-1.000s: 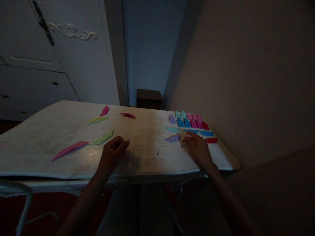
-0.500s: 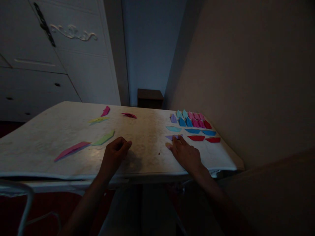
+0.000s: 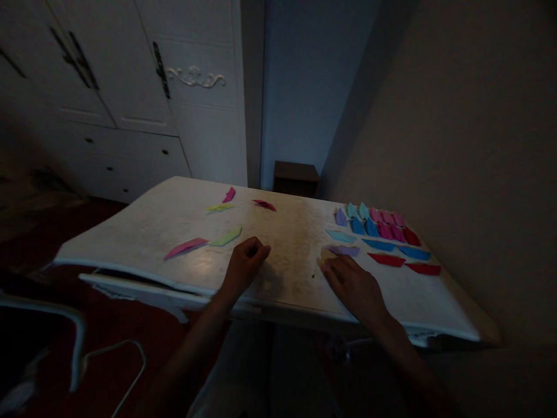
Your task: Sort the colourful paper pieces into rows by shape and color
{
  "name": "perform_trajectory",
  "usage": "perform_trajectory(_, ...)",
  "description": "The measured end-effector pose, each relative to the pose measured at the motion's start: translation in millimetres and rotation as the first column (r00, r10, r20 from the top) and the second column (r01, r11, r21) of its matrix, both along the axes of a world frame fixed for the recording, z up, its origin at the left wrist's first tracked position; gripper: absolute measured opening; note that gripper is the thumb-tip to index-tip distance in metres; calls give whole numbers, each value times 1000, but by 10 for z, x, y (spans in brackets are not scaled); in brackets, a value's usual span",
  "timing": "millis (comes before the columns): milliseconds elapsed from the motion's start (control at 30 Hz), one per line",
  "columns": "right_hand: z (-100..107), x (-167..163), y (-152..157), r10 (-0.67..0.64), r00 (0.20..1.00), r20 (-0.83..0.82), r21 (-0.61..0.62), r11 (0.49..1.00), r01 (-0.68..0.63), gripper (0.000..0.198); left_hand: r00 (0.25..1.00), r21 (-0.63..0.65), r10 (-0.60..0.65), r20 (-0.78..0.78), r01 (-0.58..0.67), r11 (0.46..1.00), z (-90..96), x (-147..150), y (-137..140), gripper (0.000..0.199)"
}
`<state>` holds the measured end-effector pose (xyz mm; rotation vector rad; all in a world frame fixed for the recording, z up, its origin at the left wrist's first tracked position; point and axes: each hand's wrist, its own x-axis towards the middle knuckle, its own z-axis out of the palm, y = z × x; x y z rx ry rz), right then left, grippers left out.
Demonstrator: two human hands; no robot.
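My left hand (image 3: 245,262) hovers over the front middle of the table, its fingers curled in and the thumb against them, with nothing visible in it. A light green folded paper boat (image 3: 226,237) lies just beyond it to the left, end to end with a pink paper boat (image 3: 186,248). My right hand (image 3: 353,284) rests low at the table, fingers loosely bent, next to a lavender paper boat (image 3: 346,251). Its fingertips are just in front of that boat; whether they touch it I cannot tell. A light blue paper boat (image 3: 341,236) lies behind the lavender one.
Red boats (image 3: 386,259) and blue boats (image 3: 378,245) lie in rows at right, with several upright folded papers (image 3: 369,225) behind. Yellow (image 3: 220,207), magenta (image 3: 228,194) and dark pink (image 3: 264,205) papers lie at the back left. A wall (image 3: 456,145) borders the table (image 3: 296,278).
The view has swung left, so everything sits further right. My right hand's fingers have come off the lavender boat and drawn back toward me. My left hand keeps its closed shape.
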<state>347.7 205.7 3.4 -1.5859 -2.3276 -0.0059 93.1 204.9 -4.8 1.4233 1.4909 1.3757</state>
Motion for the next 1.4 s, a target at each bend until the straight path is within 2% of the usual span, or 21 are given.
perform_trajectory(133,-97,24,101,66,994,-90,-4,998,-67,35,999,45,36,-5,-35,998,1,5,-25,31)
perform_trajectory(267,-104,28,117,75,989,-130,-24,997,-78,34,991,125,124,-44,-117,985,21,0,-90,31)
perform_trajectory(333,-89,24,99,78,987,-143,-27,996,-82,36,979,175,176,-106,-156,972,31,-38,-134,31)
perform_trajectory(400,-79,22,81,88,982,-168,-22,995,-93,37,945,252,230,-233,-170,953,39,-131,-186,30)
perform_trajectory(467,-78,26,70,109,976,-191,-16,993,-114,38,869,325,300,-394,-174,930,49,-298,-246,27)
perform_trajectory(533,-87,33,67,127,972,-198,-11,991,-132,39,757,338,369,-539,-207,918,66,-536,-312,18)
perform_trajectory(600,-105,40,70,120,974,-192,-8,992,-124,39,632,286,411,-657,-295,911,90,-819,-378,16)
perform_trajectory(667,-128,47,75,105,978,-179,-5,994,-108,40,524,211,399,-752,-382,900,117,-1101,-435,30)
perform_trajectory(700,-140,50,78,101,980,-171,-1,995,-103,40,499,162,353,-792,-386,908,128,-1228,-458,36)
perform_trajectory(800,-176,58,85,96,984,-153,13,995,-95,40,502,-3,157,-850,-304,953,151,-1500,-498,31)
perform_trajectory(867,-192,63,86,86,986,-145,22,996,-83,40,514,-69,84,-854,-272,960,160,-1582,-509,28)
perform_trajectory(1167,-215,84,85,105,987,-123,28,994,-102,41,475,-65,91,-875,-302,951,232,-1580,-538,32)
perform_trajectory(1233,-223,90,85,117,985,-127,32,993,-114,41,511,-47,128,-850,-316,948,263,-1589,-530,29)
perform_trajectory(1400,-236,92,75,124,984,-128,25,992,-122,39,726,36,184,-663,-215,976,381,-1527,-498,34)
